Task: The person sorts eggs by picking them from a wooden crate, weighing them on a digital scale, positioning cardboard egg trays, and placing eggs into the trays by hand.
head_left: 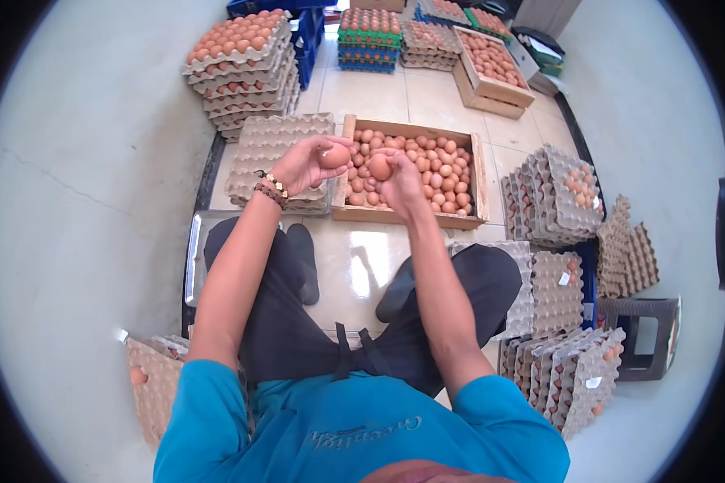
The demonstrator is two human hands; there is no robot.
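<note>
hands (302,167): 2 | held eggs (335,156): 2 | stool (662,342): 1 | feet (304,262): 2

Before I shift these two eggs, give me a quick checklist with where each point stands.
1. Left egg held in the left hand's fingers: ok.
2. Right egg held in the right hand's fingers: ok.
3. The two held eggs apart from each other: ok.
4. Wooden crate upright on the floor: ok.
5. Top tray left of the crate free of eggs: ok.
6. Shells free of hairline cracks: cannot tell.
</note>
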